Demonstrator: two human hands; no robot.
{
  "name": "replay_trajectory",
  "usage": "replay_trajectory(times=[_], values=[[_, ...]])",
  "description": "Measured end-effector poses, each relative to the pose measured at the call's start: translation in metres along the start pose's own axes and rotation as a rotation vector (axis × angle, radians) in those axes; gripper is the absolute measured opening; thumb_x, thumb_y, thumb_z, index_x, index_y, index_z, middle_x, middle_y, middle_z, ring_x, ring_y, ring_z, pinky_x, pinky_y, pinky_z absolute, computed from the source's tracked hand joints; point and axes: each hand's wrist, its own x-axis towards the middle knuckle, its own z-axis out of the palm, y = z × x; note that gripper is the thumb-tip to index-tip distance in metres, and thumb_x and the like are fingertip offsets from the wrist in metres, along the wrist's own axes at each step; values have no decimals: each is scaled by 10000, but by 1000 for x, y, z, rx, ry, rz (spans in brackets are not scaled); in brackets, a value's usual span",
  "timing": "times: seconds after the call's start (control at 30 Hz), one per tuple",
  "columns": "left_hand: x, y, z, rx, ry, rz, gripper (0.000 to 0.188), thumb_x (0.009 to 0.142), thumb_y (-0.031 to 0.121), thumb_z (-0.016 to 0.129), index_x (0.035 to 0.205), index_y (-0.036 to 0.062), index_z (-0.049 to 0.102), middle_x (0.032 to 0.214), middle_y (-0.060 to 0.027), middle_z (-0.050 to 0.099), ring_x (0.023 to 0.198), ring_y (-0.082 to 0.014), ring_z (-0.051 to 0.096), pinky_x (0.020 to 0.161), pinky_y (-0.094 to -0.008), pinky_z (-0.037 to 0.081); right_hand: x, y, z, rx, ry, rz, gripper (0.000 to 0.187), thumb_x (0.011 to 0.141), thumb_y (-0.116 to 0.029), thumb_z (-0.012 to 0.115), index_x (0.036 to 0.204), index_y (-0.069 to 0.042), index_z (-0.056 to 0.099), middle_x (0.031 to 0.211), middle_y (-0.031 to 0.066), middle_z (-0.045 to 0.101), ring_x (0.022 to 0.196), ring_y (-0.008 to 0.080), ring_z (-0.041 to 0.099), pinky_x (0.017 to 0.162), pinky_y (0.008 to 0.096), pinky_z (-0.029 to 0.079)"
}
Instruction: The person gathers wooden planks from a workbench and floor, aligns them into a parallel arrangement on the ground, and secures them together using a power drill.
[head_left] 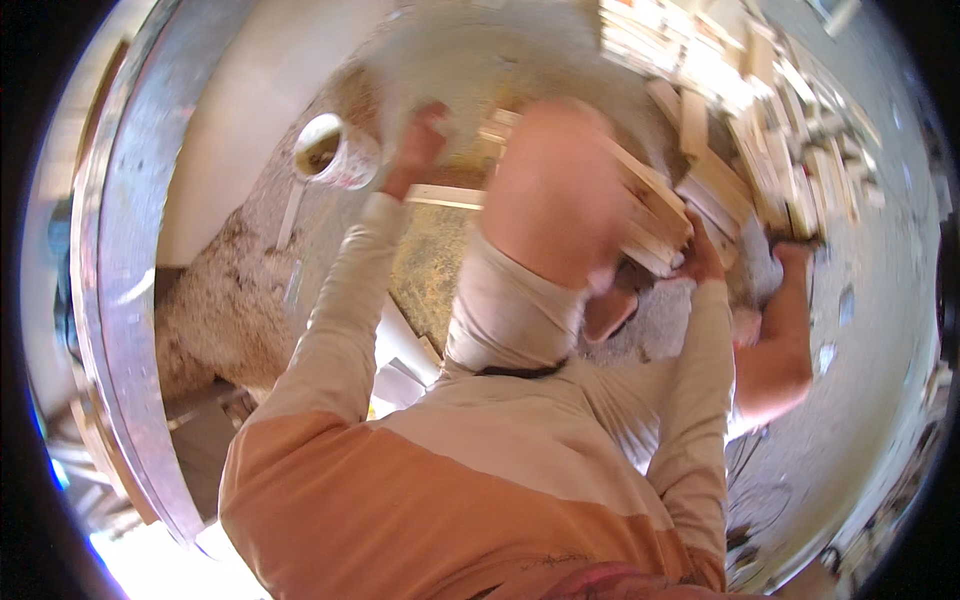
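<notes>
My left hand (422, 140) is stretched forward beside a white bucket (348, 158). Motion smears its fingers, so I cannot make out whether they are closed. A light wooden strip (446, 196) lies just below that hand, along the edge of a worn yellowish board (425, 262). On the right, beyond my bent knee, my right hand (706, 252) grips the near end of several short wooden strips (650, 205) held side by side. My knee hides part of these strips and part of the board.
Many cut wooden pieces (775, 130) lie heaped at the far right. Sawdust (235, 300) covers the ground on the left, where a thin stick (290, 213) lies by the bucket. A long painted beam (130, 330) runs along the left side. Thin cables (752, 490) lie at the lower right.
</notes>
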Motion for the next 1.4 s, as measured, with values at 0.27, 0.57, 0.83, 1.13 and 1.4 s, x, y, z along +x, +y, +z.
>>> replay_trajectory(times=[0.27, 0.57, 0.83, 1.13, 1.4], values=[[-109, -60, 148, 791, -557, -110, 640, 885, 198, 727, 1497, 216, 538, 1533, -136, 525, 1446, -371, 463, 1134, -788, 246, 61, 29, -58, 187, -26, -129, 1134, 693, -855, 699, 1538, -126, 495, 1578, 139, 438, 1374, 447, 455, 898, 781, 426], [-144, -26, 91, 706, -938, -10, 464, 944, 138, 645, 1403, 199, 615, 1418, -104, 628, 1369, -359, 544, 1137, -719, 305, 0, 25, -59, 32, 114, -58, 1146, 680, -860, 702, 1547, -143, 484, 1597, 153, 409, 1373, 467, 447, 918, 781, 417], [-105, -7, 76, 737, -978, 182, 675, 920, 389, 744, 1508, 149, 516, 1527, -158, 509, 1439, -375, 445, 1250, -583, 226, -14, 26, -54, 17, 132, -46, 1157, 668, -865, 704, 1556, -158, 475, 1615, 165, 383, 1373, 485, 439, 936, 781, 409], [95, 177, 231, 253, -801, 420, 1038, 753, 684, 803, 1557, 134, 444, 1615, -188, 412, 1450, -423, 419, 1212, -584, 298, -22, 23, -30, 11, 117, -38, 1170, 655, -870, 707, 1565, -176, 464, 1634, 178, 353, 1373, 506, 431, 957, 781, 400], [98, 142, 290, 443, -1024, 501, 488, 881, 404, 737, 1248, 89, 673, 1274, -171, 650, 1250, -359, 607, 1045, -575, 449, -20, 10, -5, -5, 68, -78, 1182, 643, -875, 709, 1573, -191, 454, 1651, 191, 327, 1373, 524, 423, 975, 780, 391]])
